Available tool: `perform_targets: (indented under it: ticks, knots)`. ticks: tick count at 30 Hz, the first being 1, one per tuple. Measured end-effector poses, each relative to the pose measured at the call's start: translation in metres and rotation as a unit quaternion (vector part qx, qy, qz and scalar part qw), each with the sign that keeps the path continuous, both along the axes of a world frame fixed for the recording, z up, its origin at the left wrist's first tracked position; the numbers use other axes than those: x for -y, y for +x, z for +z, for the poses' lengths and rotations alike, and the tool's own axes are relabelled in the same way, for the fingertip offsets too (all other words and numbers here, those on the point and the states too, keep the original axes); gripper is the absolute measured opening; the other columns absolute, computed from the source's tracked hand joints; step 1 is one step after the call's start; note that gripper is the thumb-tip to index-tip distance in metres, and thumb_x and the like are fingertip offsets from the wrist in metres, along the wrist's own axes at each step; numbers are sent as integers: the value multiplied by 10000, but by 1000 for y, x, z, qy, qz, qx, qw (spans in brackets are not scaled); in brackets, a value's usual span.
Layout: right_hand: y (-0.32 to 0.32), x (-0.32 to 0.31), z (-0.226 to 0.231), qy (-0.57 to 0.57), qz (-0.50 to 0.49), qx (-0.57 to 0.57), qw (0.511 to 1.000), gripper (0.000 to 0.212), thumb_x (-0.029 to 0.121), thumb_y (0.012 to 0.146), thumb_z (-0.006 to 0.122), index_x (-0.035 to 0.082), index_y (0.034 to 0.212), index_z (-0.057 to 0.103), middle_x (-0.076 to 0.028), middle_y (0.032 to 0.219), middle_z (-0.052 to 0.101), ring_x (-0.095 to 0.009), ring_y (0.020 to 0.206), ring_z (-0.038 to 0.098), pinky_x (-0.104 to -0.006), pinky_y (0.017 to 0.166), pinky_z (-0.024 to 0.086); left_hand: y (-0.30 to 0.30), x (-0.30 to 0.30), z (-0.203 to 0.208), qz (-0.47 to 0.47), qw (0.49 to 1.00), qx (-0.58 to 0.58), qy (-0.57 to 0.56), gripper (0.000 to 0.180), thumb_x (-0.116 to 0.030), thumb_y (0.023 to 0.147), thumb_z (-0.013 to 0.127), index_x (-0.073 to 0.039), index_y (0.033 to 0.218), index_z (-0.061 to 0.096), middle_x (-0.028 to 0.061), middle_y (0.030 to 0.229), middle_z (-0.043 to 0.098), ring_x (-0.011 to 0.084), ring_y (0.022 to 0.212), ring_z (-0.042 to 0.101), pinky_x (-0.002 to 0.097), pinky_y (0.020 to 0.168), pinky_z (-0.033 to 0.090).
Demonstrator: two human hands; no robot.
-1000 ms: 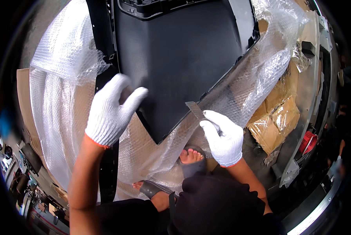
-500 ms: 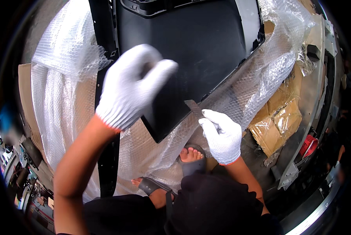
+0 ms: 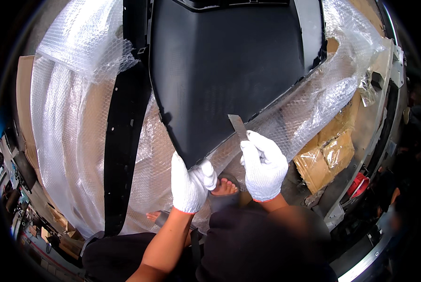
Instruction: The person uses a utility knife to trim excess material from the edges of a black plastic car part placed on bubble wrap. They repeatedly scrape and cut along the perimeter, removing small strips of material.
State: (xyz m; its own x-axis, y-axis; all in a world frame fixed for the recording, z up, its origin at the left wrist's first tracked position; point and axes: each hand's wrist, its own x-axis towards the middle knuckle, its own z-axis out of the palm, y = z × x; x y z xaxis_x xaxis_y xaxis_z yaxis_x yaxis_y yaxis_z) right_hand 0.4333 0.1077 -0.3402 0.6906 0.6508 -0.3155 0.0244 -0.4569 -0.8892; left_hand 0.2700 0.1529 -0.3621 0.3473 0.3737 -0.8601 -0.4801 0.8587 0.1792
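Left hand (image 3: 190,188), knit-gloved: clasping pointed corner of 1 smooth black panel (image 3: 229,70) | right hand (image 3: 265,167), knit-gloved: pinching 1 flat metal blade (image 3: 237,126) by panel's right edge | panel: atop dimpled bubble wrap (image 3: 290,115)

Black molded panel (image 3: 224,70), tapering to corner in left hand (image 3: 191,185). Flat metal blade (image 3: 237,126), tilted, pinched in right hand (image 3: 265,168).

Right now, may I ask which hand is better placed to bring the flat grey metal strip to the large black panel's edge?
Probably the white-gloved right hand: it holds the strip near that edge; the left hand holds the panel by its corner.
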Motion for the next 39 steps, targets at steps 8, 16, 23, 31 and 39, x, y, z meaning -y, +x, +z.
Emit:
perform_targets:
  ticks: [8,16,23,31,39]
  knots:
    - [4,8,7,-30,45,1,999,241,1,906,762,-63,1136,731,-96,897,752,-73,716,656,-235,636,529,-1,-3,-11,71,994,81,-5,621,-647,1061,375,-69,1043,603,75,654,558,198,512,473,327,520,384]
    - [6,5,-3,-17,25,-14,999,240,13,921,755,-56,1150,730,-83,903,743,-70,710,642,-230,628,516,5,-4,-17,62,998,25,5,607,-637,1067,374,-82,1089,618,38,594,510,152,455,412,291,478,361]
    - [6,-2,-24,11,-28,-122,992,221,2,936,731,-40,1154,722,-65,892,729,-63,703,636,-218,603,504,7,-3,-34,7,978,-160,138,450,-515,1088,455,-105,1076,641,2,601,529,125,446,435,273,447,377]
    - [29,4,3,31,-79,-26,996,201,19,941,725,-21,1138,716,-78,923,739,-65,670,638,-223,593,513,-27,12,-73,-360,513,-545,556,306,-395,1095,498,-123,1044,626,14,791,625,112,510,526,267,458,397]
    - [7,-4,-2,126,263,332,897,354,-71,757,783,-11,1103,741,-141,845,698,-299,693,660,-385,641,519,-1,-37,9,-40,963,-162,210,351,-269,1067,575,-49,1333,510,93,1218,610,165,956,654,306,663,566]
